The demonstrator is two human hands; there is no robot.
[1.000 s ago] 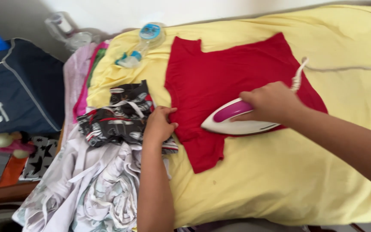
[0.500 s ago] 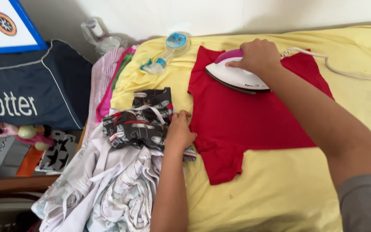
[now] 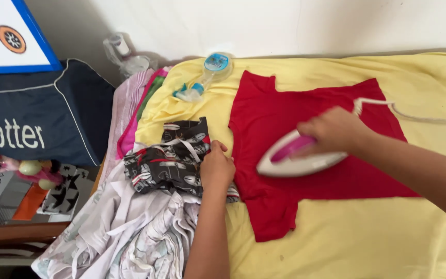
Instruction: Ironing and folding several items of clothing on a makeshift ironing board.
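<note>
Right grip (image 3: 331,129) around iron (image 3: 298,157) (handle) — atop shirt (image 3: 311,113)

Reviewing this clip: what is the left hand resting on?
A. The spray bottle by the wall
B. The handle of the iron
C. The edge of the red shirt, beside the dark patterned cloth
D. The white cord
C: the left hand presses the red shirt at its edge next to the dark patterned cloth, while the right hand grips the iron.

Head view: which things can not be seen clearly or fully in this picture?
- Iron: blurred by motion; the right hand covers its handle.
- Red shirt: the iron and right arm hide part of it.
- Patterned cloth: the left hand covers its edge.
- Cord: cut off by the right edge.
- Framed picture: cut off by the top-left corner.
</note>
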